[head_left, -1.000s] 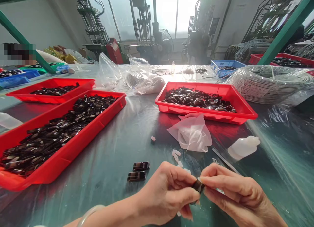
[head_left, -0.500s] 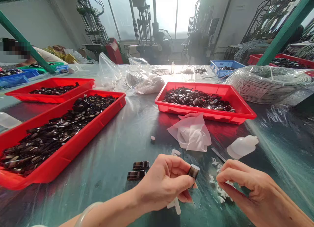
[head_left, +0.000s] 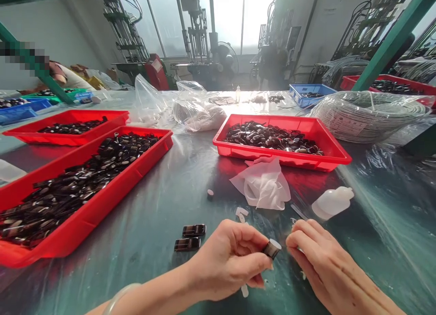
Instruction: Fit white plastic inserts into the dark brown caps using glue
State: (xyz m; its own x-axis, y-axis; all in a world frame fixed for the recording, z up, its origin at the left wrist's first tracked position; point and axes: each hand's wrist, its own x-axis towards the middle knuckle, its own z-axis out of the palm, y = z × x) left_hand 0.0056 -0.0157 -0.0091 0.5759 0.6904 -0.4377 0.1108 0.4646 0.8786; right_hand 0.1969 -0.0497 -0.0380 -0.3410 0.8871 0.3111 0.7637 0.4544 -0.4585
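My left hand (head_left: 231, 263) is closed around a small dark, see-through plastic case (head_left: 271, 249) with a white oval end facing up and to the right. Just right of that end, my right hand (head_left: 329, 263) has its thumb and fingertips pinched together; whatever they hold is hidden. Small white pieces (head_left: 303, 275) lie on the table, mostly covered by my right hand. Two similar dark cases (head_left: 194, 230) lie side by side to the left of my left hand. White plastic bits (head_left: 241, 213) lie beyond my left hand, and a white oval piece (head_left: 210, 193) sits farther off.
A red tray (head_left: 282, 160) of dark parts stands ahead, with crumpled white sheet (head_left: 267, 188) before it. At right lie a white bottle (head_left: 332, 203) and a thin metal strip (head_left: 299, 211). A long red tray (head_left: 112, 201) fills the left. Wrapped cable coil (head_left: 371, 117) lies back right.
My right hand has moved left, closer to the case, and turned so its back shows more, covering most of the small white pieces. The case in my left hand has shifted slightly right and down.
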